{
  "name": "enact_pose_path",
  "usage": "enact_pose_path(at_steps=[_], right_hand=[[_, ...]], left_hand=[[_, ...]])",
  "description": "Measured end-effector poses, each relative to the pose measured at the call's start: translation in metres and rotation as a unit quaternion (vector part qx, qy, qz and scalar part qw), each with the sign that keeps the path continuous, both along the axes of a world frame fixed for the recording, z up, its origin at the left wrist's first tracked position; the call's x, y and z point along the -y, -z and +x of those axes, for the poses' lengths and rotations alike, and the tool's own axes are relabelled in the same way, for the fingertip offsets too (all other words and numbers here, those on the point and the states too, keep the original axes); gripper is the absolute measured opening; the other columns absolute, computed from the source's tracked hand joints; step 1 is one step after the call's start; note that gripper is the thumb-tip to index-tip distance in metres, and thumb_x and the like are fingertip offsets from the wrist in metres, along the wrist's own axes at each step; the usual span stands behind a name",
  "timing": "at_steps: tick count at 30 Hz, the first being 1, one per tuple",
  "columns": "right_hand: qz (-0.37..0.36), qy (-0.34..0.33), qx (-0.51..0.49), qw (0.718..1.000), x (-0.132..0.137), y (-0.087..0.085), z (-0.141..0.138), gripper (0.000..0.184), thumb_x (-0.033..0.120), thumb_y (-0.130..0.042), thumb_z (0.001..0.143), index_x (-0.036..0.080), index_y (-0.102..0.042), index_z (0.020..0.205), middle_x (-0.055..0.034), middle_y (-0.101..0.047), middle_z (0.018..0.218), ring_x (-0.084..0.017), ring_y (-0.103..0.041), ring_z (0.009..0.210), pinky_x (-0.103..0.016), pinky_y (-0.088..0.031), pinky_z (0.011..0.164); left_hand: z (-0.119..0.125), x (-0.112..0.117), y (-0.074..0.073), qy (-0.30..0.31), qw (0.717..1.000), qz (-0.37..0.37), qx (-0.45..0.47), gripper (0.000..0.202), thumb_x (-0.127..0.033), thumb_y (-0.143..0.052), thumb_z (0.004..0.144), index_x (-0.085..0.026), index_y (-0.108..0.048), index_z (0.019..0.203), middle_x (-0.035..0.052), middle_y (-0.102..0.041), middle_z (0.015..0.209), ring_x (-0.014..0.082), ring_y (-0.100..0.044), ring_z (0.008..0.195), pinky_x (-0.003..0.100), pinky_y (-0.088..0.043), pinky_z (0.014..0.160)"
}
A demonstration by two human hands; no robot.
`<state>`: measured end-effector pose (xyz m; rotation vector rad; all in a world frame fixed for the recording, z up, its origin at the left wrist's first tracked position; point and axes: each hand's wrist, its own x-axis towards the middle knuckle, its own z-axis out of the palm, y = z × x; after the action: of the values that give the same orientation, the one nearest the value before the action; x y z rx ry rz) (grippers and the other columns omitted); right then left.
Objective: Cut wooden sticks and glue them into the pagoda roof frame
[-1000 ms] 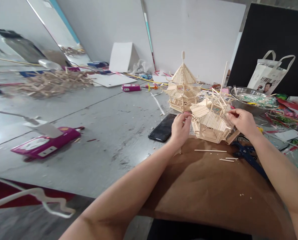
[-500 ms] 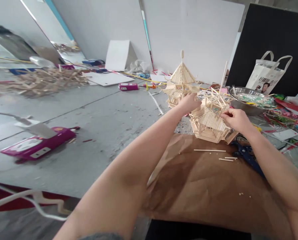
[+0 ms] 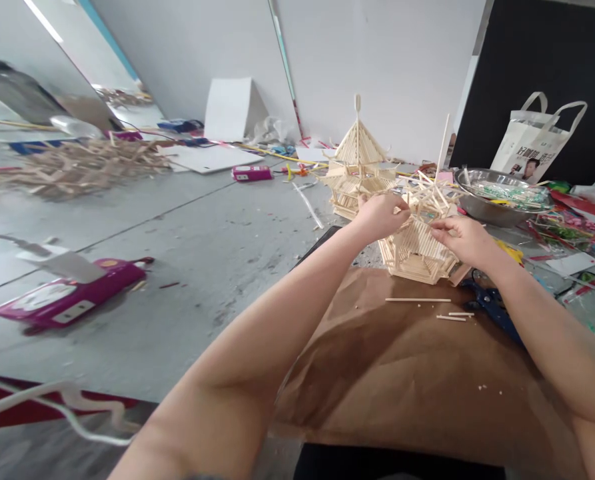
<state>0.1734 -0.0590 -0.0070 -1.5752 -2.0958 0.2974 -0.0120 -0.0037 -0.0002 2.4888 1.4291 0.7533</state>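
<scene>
The stick model (image 3: 417,250) stands at the far edge of the brown paper (image 3: 402,373), with a finished pagoda (image 3: 357,157) close behind it and a steel bowl (image 3: 497,200) near its right. Open grey floor (image 3: 217,240) lies to the left. The left hand (image 3: 380,215) is curled, fingers closed on the model's upper left rim. The right hand (image 3: 460,237) pinches the roof sticks on its right side. A second ago the left hand sat lower, beside the phone; the right has barely shifted.

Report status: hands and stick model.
Left hand, right hand both gripping stick pavilion at its roof. Pavilion sits at far edge of brown paper. Loose sticks nearby, clear of hands.
</scene>
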Motion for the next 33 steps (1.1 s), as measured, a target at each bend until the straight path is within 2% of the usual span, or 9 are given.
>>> enact_pose_path(at_steps=[5, 10, 13, 16, 18, 23, 26, 30, 33], right_hand=[[0.009, -0.059, 0.034, 0.998, 0.005, -0.007, -0.007, 0.034, 0.029, -0.051, 0.083, 0.015, -0.062, 0.112, -0.0111, -0.062, 0.118, -0.025, -0.055, 0.111, -0.042, -0.039, 0.097], [0.000, -0.088, -0.071, 0.994, 0.008, -0.004, -0.003, 0.030, 0.025, -0.045, 0.084, 0.019, -0.061, 0.109, -0.0070, -0.064, 0.112, -0.020, -0.057, 0.104, -0.039, -0.042, 0.092], [-0.030, -0.089, -0.145, 0.985, 0.014, -0.004, 0.000, 0.027, 0.028, -0.046, 0.084, 0.018, -0.061, 0.104, -0.0061, -0.065, 0.106, -0.019, -0.058, 0.098, -0.037, -0.043, 0.089], [-0.070, -0.119, -0.206, 0.969, 0.023, -0.007, -0.002, 0.025, 0.032, -0.048, 0.082, 0.017, -0.060, 0.097, -0.0051, -0.065, 0.100, -0.017, -0.058, 0.096, -0.034, -0.043, 0.087], [-0.110, -0.149, -0.224, 0.957, 0.030, -0.010, -0.006, 0.025, 0.035, -0.051, 0.081, 0.017, -0.059, 0.095, -0.0046, -0.064, 0.096, -0.016, -0.058, 0.091, -0.031, -0.044, 0.083], [-0.221, -0.222, -0.177, 0.933, 0.055, -0.020, -0.013, 0.021, 0.034, -0.054, 0.079, 0.016, -0.058, 0.089, -0.0005, -0.060, 0.075, -0.010, -0.053, 0.066, -0.023, -0.043, 0.062], [-0.213, -0.258, -0.135, 0.933, 0.073, -0.023, -0.012, 0.014, 0.028, -0.052, 0.082, 0.016, -0.059, 0.082, 0.0009, -0.059, 0.071, -0.008, -0.050, 0.061, -0.020, -0.040, 0.058], [-0.223, -0.302, -0.070, 0.924, 0.090, -0.020, -0.006, 0.017, 0.028, -0.049, 0.085, 0.015, -0.060, 0.081, 0.0005, -0.062, 0.071, -0.008, -0.052, 0.062, -0.019, -0.039, 0.059], [-0.255, -0.304, -0.038, 0.917, 0.089, -0.015, 0.005, 0.016, 0.027, -0.050, 0.084, 0.015, -0.061, 0.082, -0.0007, -0.063, 0.075, -0.009, -0.054, 0.067, -0.020, -0.040, 0.063]], left_hand=[[0.008, 0.024, -0.007, 0.012, 0.998, 0.010, -0.065, 0.024, -0.020, -0.044, 0.080, -0.017, -0.066, 0.091, 0.0072, -0.069, 0.093, 0.0212, -0.061, 0.088, 0.040, -0.038, 0.087], [0.021, 0.057, 0.000, 0.060, 0.973, 0.154, -0.158, 0.025, -0.018, -0.037, 0.086, -0.013, -0.062, 0.083, 0.0075, -0.066, 0.075, 0.0197, -0.061, 0.076, 0.044, -0.036, 0.090], [0.029, 0.076, 0.013, 0.136, 0.953, 0.210, -0.171, 0.020, -0.015, -0.039, 0.085, -0.012, -0.059, 0.081, 0.0058, -0.063, 0.066, 0.0181, -0.060, 0.068, 0.035, -0.044, 0.075], [0.039, 0.090, 0.030, 0.227, 0.941, 0.202, -0.148, 0.013, -0.015, -0.045, 0.082, -0.014, -0.057, 0.078, 0.0033, -0.061, 0.064, 0.0160, -0.058, 0.063, 0.027, -0.043, 0.060], [0.046, 0.099, 0.042, 0.302, 0.924, 0.203, -0.117, 0.013, -0.017, -0.046, 0.082, -0.015, -0.057, 0.076, 0.0041, -0.062, 0.068, 0.0150, -0.057, 0.064, 0.027, -0.043, 0.059], [0.058, 0.119, 0.068, 0.412, 0.883, 0.216, -0.059, 0.017, -0.011, -0.047, 0.078, -0.015, -0.059, 0.067, 0.0047, -0.064, 0.072, 0.0143, -0.056, 0.063, 0.028, -0.044, 0.061], [0.059, 0.127, 0.078, 0.445, 0.863, 0.238, -0.028, 0.022, -0.010, -0.045, 0.080, -0.015, -0.062, 0.067, 0.0048, -0.065, 0.072, 0.0141, -0.057, 0.065, 0.028, -0.045, 0.065], [0.056, 0.131, 0.082, 0.501, 0.827, 0.253, -0.012, 0.021, -0.011, -0.047, 0.079, -0.013, -0.063, 0.066, 0.0076, -0.066, 0.079, 0.0148, -0.058, 0.074, 0.026, -0.045, 0.068], [0.051, 0.132, 0.077, 0.518, 0.820, 0.242, -0.017, 0.024, -0.018, -0.050, 0.080, -0.017, -0.057, 0.057, 0.0029, -0.063, 0.065, 0.0126, -0.056, 0.063, 0.026, -0.043, 0.058]])
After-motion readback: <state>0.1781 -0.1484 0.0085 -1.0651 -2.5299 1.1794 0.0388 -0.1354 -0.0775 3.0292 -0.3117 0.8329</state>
